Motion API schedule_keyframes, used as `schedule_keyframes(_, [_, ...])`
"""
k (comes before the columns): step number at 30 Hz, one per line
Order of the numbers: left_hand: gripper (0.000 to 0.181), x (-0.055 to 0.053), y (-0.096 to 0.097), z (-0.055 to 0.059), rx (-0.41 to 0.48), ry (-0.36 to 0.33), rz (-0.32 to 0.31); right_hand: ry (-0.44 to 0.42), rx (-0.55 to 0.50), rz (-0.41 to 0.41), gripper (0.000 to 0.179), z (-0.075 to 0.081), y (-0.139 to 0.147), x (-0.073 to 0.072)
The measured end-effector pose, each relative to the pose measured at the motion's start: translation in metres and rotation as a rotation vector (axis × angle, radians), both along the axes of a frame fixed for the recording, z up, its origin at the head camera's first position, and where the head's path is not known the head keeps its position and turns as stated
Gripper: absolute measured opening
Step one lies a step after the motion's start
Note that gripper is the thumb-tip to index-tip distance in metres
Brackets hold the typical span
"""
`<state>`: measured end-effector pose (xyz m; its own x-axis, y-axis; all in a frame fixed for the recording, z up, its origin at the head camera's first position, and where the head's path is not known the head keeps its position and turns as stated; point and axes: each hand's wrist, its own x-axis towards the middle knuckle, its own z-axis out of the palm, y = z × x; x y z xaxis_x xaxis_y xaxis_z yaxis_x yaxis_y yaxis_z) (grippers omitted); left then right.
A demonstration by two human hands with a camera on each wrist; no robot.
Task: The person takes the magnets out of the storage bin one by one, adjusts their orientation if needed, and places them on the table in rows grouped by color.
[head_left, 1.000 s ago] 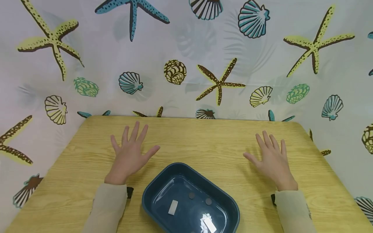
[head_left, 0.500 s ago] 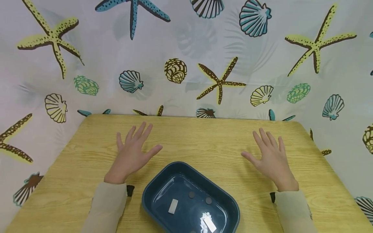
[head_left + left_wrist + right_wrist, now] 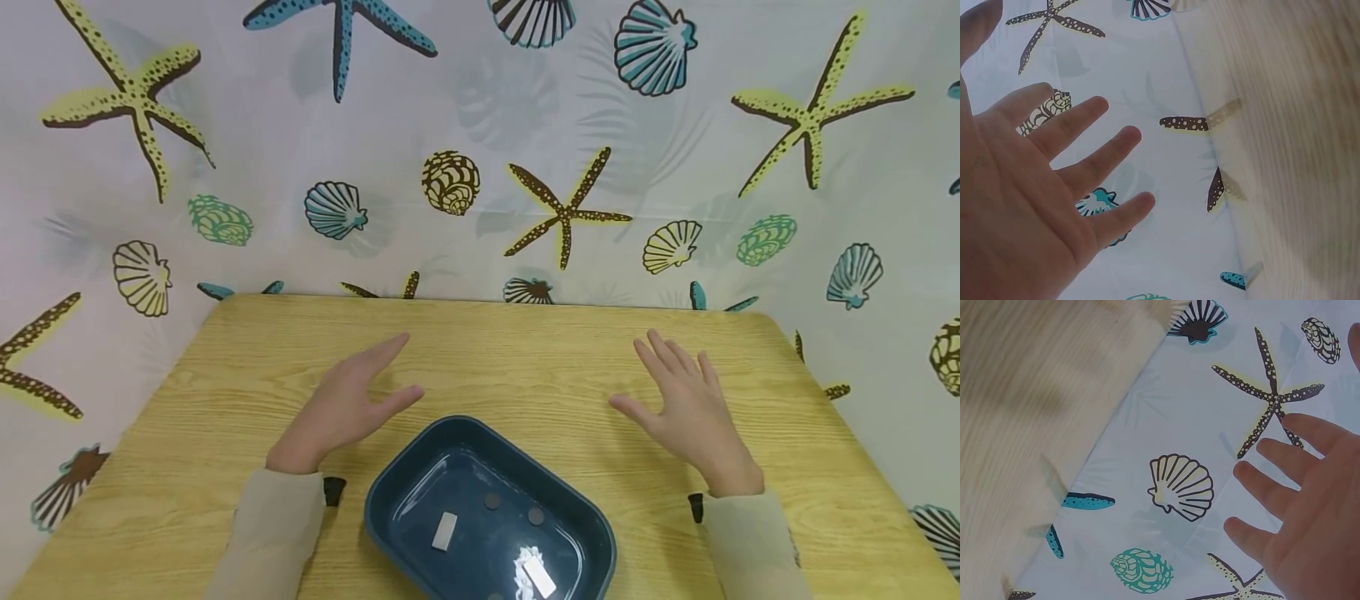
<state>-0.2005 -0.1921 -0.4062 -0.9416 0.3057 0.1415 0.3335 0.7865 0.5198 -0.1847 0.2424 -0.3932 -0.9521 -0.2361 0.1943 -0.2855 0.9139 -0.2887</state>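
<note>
**Two spread hands flanked a blue tray**

The left hand (image 3: 339, 408) was raised beyond the left end of the tray, turned so that its thumb and forefinger pointed inward, with a wide gap between them. Its grip was spread: from the head, the other fingers were mostly hidden behind the forefinger, but the left wrist view showed four straight fingers fanned apart. The right hand (image 3: 693, 417) was raised off to the right, its grip also spread, fingers reaching forward and thumb stretched toward the middle. Each wrist view cut off part of the thumb.

The dark-blue tray (image 3: 540, 467) lay at a slant between the forearms, nearer the person than either hand, its near side running out of frame. It had rounded corners and a glossy finish. On its floor were a pale rectangular block (image 3: 445, 531), a second block (image 3: 539, 577) half lost in white glare, and two dull grey discs (image 3: 491, 501); a third round shape was barely visible at the bottom edge.

Beige sleeves (image 3: 273, 525) covered the forearms, with a small black piece (image 3: 334, 491), hard to identify, beside each cuff. Behind the wood-grained surface (image 3: 517, 367) hung white fabric (image 3: 420, 108) printed with starfish and shells.
</note>
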Motion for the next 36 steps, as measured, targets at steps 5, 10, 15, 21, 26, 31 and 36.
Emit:
schedule_keyframes(5, [0.086, 0.001, 0.001, 0.0, 0.034, -0.088, -0.013, 0.014, 0.002, 0.042, 0.088, 0.003, -0.003, 0.002])
schedule_keyframes(10, [0.084, 0.004, 0.001, 0.0, 0.091, -0.149, -0.031, -0.001, -0.01, 0.09, 0.086, 0.008, -0.008, 0.005])
schedule_keyframes(15, [0.08, 0.006, 0.002, 0.002, 0.145, -0.174, -0.087, -0.038, -0.03, 0.125, 0.083, 0.014, -0.012, 0.009])
schedule_keyframes(21, [0.079, 0.008, 0.004, 0.004, 0.167, -0.199, -0.123, -0.091, -0.08, 0.171, 0.073, 0.014, -0.015, 0.013])
schedule_keyframes(26, [0.078, 0.009, 0.003, 0.002, 0.183, -0.22, -0.145, -0.179, -0.129, 0.224, 0.07, 0.014, -0.02, 0.016])
schedule_keyframes(31, [0.075, 0.01, 0.002, 0.002, 0.191, -0.243, -0.168, -0.236, -0.156, 0.285, 0.07, 0.014, -0.026, 0.019])
schedule_keyframes(36, [0.074, 0.009, 0.003, 0.004, 0.193, -0.235, -0.204, -0.247, -0.149, 0.326, 0.067, 0.016, -0.03, 0.021])
